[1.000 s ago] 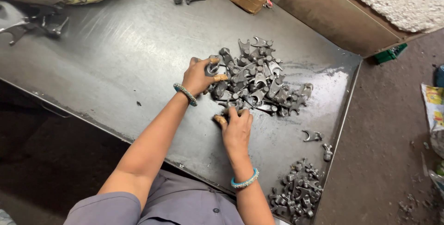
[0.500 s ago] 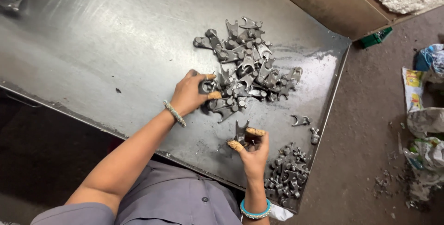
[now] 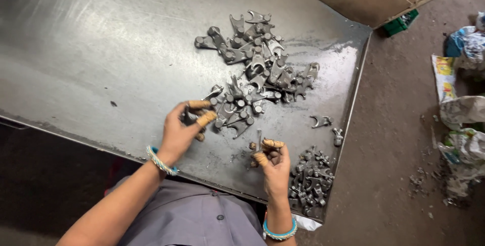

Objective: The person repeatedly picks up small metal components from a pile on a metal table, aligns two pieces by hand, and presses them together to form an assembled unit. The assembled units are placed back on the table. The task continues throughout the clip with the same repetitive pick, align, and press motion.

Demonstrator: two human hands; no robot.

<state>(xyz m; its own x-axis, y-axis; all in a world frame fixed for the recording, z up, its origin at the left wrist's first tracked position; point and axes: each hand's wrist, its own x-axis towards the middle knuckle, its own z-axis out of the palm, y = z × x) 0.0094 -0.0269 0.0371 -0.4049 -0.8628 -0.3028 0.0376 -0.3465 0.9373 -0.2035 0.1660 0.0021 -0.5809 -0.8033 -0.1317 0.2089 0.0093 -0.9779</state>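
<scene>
Steel everywhere on this one: a big grey metal table (image 3: 101, 49) fills the view, scuffed and shiny, tilting away to the far left. Dark forged fork-shaped parts sit in a loose pile (image 3: 255, 69) around the middle of it, spreading from the far side down toward the hands.

Left hand (image 3: 184, 127) is at the near-left edge of that pile, fingers curled in, wrapped fingertips (image 3: 206, 118) pinching one of the dark parts right where the heap begins. A beaded bangle (image 3: 159, 161) rings that wrist.

Right hand (image 3: 273, 160) is closer in, near the table's front edge, clear of the main pile. Its fingers are drawn together around a single forged part (image 3: 258, 142), which pokes up out of the grip between thumb and forefinger; how tightly it is held I cannot tell. A blue bangle (image 3: 279, 233) shows at that wrist.

Just right of that hand, in the near-right corner of the table, there's a second, smaller heap (image 3: 310, 178) of the same parts. Two loose pieces (image 3: 323, 122) lie between the two heaps, near the right rim.

Off the table to the right, crumpled bags (image 3: 462, 109) lie on the dirt floor, and a small green box (image 3: 401, 22) sits by the far corner.
</scene>
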